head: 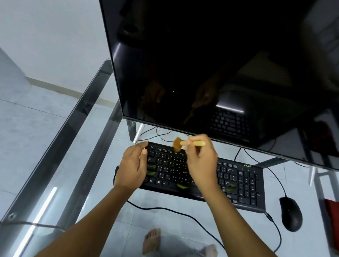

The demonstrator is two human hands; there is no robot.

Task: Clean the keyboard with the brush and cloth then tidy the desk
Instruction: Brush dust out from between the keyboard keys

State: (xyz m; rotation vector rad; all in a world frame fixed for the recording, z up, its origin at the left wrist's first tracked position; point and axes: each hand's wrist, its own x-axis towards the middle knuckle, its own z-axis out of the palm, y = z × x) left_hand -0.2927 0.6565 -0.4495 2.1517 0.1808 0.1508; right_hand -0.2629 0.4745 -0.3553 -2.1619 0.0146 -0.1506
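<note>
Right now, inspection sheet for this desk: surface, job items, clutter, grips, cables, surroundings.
Surface: glass desk, see-through, metal frame beneath.
Job's things: black keyboard flat before the monitor; brush bristles at its upper-left keys; red cloth at the desk's right edge, untouched.
Clutter: black mouse right of the keyboard; green marks on some keys, too blurred to identify.
Grips: left grip holds the keyboard's left end; right grip pinches the brush handle.
Cables: mouse cable runs toward the monitor; another black cable loops past the keyboard's front.
Surroundings: tiled floor, pale wall, bare feet seen through the glass.
</note>
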